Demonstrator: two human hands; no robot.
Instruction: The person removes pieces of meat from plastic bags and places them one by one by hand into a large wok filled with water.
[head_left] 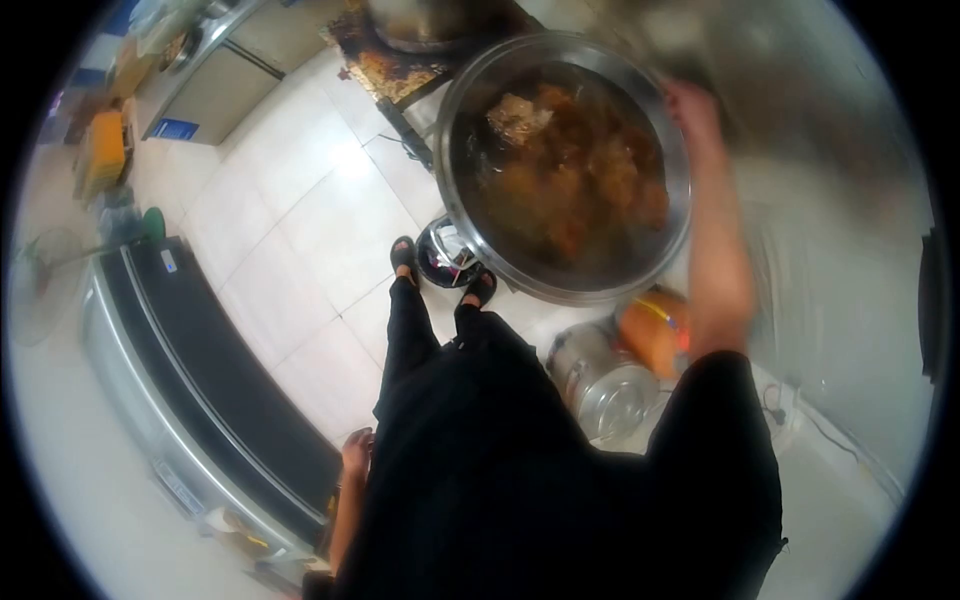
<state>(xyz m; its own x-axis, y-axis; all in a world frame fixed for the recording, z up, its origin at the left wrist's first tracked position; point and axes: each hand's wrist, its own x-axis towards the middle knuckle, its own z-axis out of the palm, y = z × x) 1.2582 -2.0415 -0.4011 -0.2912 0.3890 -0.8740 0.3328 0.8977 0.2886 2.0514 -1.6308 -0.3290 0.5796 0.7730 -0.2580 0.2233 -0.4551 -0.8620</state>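
Observation:
A wide metal pot (462,225) holds brown liquid with chunks of what looks like meat (520,118) and other reddish-brown pieces. At its right rim is my right hand (692,106), slightly blurred, its fingers closed. Whether they grip the rim, a handle or something small cannot be made out. My left hand (357,453) hangs low beside my dark clothes, away from the pot. Its fingers are loosely bent and partly apart, and I see nothing in them.
Below the pot, a bin (448,262) stands between my feet. A lidded metal container (612,398) and an orange container (652,330) sit to the right. A stained stove (385,70) is behind. A long dark-topped unit (215,370) lines the left.

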